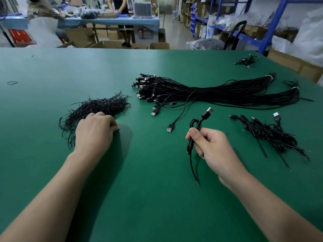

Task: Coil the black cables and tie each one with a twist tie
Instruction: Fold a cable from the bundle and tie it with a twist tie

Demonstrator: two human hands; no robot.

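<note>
My right hand [212, 149] grips a coiled black USB cable [196, 126] upright above the green table [148, 180]; its USB plug points up and a loose bare end hangs below my fist. My left hand [95, 131] rests at the near edge of a heap of black twist ties [103, 106], fingers curled, with a short black tie end sticking out past the fingertips. A big bundle of straight black cables [218, 91] lies at the middle right. A pile of coiled cables [269, 133] lies to the right of my right hand.
A few more cables [247, 61] lie at the far right corner and a rubber band [12, 82] at the far left. Beyond the table stand cardboard boxes, blue shelving and another bench where people work.
</note>
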